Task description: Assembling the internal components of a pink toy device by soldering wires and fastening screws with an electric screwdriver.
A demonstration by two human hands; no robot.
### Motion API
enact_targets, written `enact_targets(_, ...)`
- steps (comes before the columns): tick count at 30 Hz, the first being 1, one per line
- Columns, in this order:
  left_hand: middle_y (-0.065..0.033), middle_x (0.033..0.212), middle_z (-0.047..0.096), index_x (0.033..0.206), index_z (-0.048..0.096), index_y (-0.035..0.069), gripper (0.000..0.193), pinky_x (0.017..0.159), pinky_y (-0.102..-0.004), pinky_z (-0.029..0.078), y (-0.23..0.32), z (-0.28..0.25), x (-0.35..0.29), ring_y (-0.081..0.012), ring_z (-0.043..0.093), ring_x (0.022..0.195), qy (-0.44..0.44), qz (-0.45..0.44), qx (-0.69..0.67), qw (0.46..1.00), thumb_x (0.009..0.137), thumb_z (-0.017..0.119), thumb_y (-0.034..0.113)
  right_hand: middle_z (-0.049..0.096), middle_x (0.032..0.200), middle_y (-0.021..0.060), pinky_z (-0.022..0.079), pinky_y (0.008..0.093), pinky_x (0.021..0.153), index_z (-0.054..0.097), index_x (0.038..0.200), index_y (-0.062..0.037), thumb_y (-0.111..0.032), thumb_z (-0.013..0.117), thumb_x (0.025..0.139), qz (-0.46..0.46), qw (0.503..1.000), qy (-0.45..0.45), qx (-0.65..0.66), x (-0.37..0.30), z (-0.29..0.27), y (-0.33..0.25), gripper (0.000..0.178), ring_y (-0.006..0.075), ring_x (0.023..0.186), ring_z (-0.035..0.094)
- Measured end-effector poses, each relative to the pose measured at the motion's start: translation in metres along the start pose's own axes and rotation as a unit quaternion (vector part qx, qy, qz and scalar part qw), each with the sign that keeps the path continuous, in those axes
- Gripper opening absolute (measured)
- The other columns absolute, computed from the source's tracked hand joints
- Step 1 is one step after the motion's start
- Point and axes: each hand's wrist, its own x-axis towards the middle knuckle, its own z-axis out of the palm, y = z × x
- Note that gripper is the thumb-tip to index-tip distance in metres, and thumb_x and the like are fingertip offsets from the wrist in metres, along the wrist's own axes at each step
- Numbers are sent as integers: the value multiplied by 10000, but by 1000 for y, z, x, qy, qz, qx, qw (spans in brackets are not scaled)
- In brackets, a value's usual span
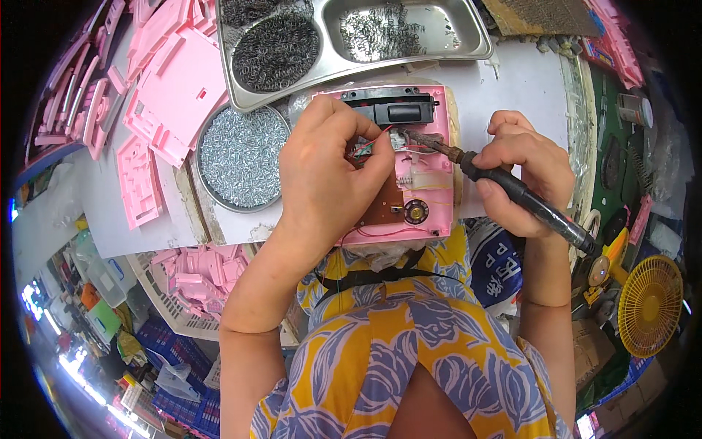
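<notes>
A pink plastic housing (442, 164) lies on the bench, its inside facing up. My right hand (532, 170) grips the black handle of a soldering iron (521, 192) like a pen. The iron's dark tip meets the area just below a black plastic part (391, 110) in the housing. Close to that tip, my left hand (318, 172) pinches a thin red wire (387, 129); its fingers cover part of the wiring. Lower in the housing are a brown circuit board (382, 208), a small round speaker (416, 211) and a spring (404, 181).
A steel tray (333, 77) of dark springs stands behind the housing. Left of my left hand is a round dish of screws (245, 157). Pink plastic parts (179, 80) are piled further left, with more in a white crate (164, 300) below. A yellow fan (651, 307) is at lower right.
</notes>
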Motion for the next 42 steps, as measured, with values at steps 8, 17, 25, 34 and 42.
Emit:
enact_targets(8, -62, 795, 587, 778, 692, 42, 105, 546, -317, 497, -1, 2, -2, -200, 591, 625, 12, -3, -2, 1000, 757, 795, 48, 613, 666, 28, 452, 306, 644, 699, 884, -27, -48, 739, 660, 4, 1000, -10, 8, 3, 2, 1, 228, 162, 525, 482)
enact_targets(17, -39, 763, 598, 790, 702, 19, 93, 534, -252, 455, -2, 5, -3, -123, 561, 614, 39, 9, 2, 999, 782, 794, 20, 639, 697, 43, 458, 309, 653, 698, 892, -24, -54, 744, 667, -14, 1000, -1, 11, 5, 4, 4, 232, 172, 541, 496)
enact_targets(25, -44, 751, 561, 767, 664, 24, 123, 530, -266, 455, -3, 10, -3, -139, 554, 617, 57, 46, 29, 997, 776, 786, 10, 646, 708, 50, 463, 314, 675, 704, 909, -18, -71, 756, 675, -35, 999, -7, -5, 4, 2, 5, 246, 179, 543, 497)
enact_targets(34, -62, 807, 566, 771, 655, 58, 138, 525, -325, 489, -4, 11, -4, -209, 579, 608, 61, 57, 52, 995, 748, 789, 40, 649, 713, 58, 468, 375, 738, 679, 934, 14, -85, 751, 738, -27, 999, 20, 11, -16, -19, -6, 231, 162, 549, 494)
enact_targets(42, -57, 767, 571, 774, 677, 30, 115, 541, -294, 463, -3, 12, -4, -165, 569, 611, 71, 49, 41, 995, 756, 790, 16, 638, 713, 65, 478, 410, 807, 662, 971, 19, -57, 736, 739, -22, 999, 48, 6, -29, -30, -7, 255, 162, 570, 523)
